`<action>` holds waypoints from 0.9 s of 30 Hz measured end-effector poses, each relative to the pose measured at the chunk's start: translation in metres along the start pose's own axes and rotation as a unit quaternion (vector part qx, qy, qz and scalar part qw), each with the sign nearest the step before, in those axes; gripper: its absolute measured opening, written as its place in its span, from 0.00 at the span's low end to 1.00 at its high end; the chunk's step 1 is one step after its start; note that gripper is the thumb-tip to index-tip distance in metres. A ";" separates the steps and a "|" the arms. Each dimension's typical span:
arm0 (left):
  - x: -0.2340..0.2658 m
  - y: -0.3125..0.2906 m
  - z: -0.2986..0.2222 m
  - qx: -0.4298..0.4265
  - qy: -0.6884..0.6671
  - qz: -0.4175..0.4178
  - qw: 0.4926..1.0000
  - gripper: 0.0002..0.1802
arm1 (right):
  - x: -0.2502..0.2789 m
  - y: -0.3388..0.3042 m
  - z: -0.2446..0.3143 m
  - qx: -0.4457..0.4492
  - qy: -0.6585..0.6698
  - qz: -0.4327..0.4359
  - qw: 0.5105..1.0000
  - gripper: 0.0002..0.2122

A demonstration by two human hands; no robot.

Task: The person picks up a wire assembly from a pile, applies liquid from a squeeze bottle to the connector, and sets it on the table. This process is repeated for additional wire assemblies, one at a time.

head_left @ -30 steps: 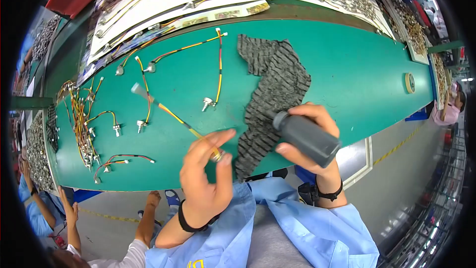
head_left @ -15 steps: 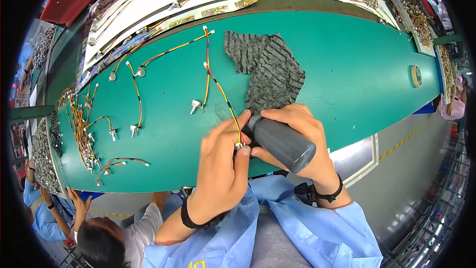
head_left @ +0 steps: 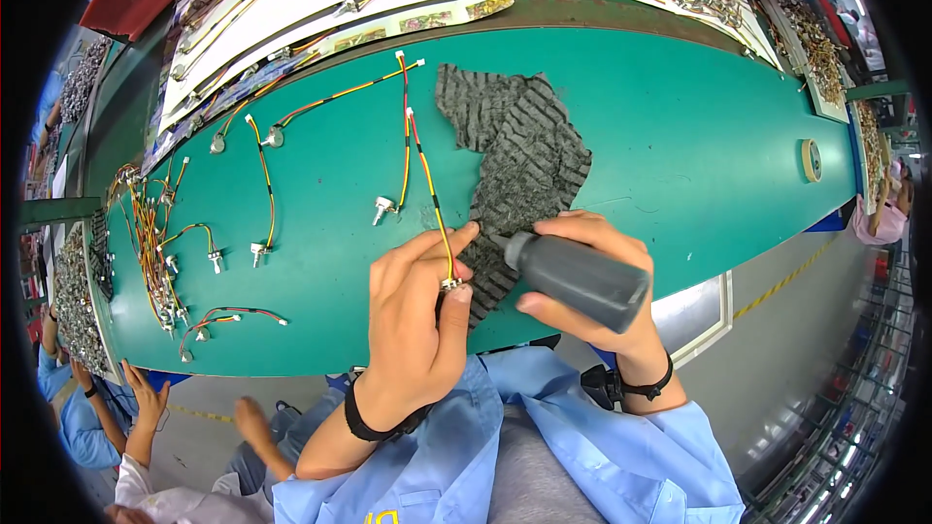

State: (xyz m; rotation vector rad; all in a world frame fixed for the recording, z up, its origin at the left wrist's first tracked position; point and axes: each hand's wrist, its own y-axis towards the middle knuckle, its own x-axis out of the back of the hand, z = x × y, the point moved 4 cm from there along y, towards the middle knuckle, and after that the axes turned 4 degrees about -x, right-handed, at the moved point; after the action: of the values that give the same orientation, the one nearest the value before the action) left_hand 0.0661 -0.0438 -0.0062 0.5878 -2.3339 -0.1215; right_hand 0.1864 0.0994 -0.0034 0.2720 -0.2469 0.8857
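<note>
1. Green table top (head_left: 699, 155) spreads under both hands, with a grey, dark-striped cloth (head_left: 529, 155) lying rumpled in the middle.
2. The left hand (head_left: 413, 330) is pinched on a small metal wired part (head_left: 450, 283), thumb against fingers, near the cloth's lower end. Its red, yellow and black cable (head_left: 434, 199) runs up and away to a white plug (head_left: 410, 114).
3. The right hand (head_left: 612, 267) is wrapped around a dark grey bottle (head_left: 582, 279), tilted so that its narrow end points towards the left hand. The bottle and the part are apart, though near.
4. The step in hand seems to be bringing bottle and part together; whether anything has come out of the bottle cannot be told.
5. As a judgement, the next move calls for a steady pinch, a well-aimed bottle end and light pressure, with the cable kept out of the way.
6. More wired parts (head_left: 150, 247) lie heaped at the left of the table, well apart from the hands.
</note>
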 end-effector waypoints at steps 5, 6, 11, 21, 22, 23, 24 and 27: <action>0.002 0.000 -0.003 -0.005 0.000 0.007 1.000 0.03 | -0.005 0.008 0.013 0.043 -0.096 0.090 0.990 0.23; 0.003 0.000 -0.004 -0.007 0.009 0.016 1.000 0.03 | -0.003 0.007 0.011 0.044 -0.097 0.091 0.990 0.23; 0.012 -0.009 0.005 0.011 -0.054 -0.059 0.997 0.06 | 0.013 -0.011 -0.006 -0.038 0.132 -0.008 0.990 0.27; 0.026 -0.014 0.018 0.122 -0.255 -0.127 0.951 0.12 | -0.040 0.010 0.024 0.084 0.401 -0.014 0.912 0.33; 0.025 -0.014 0.017 0.126 -0.225 -0.106 0.960 0.12 | -0.047 0.014 0.035 0.077 0.419 0.029 0.904 0.33; 0.025 -0.015 0.019 0.128 -0.229 -0.104 0.959 0.12 | -0.054 0.018 0.042 0.072 0.437 0.074 0.893 0.33; 0.026 -0.016 0.019 0.099 -0.216 -0.094 0.967 0.12 | -0.058 0.019 0.044 0.068 0.434 0.072 0.895 0.33; 0.027 -0.018 0.020 0.040 -0.195 -0.077 0.977 0.12 | -0.071 0.025 0.039 -0.039 0.303 0.087 0.948 0.32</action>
State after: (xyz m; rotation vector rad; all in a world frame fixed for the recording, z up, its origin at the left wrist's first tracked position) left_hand 0.0417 -0.0734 -0.0083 0.8484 -2.6789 -0.2331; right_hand 0.1198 0.0497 0.0135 -0.1053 0.2695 1.0893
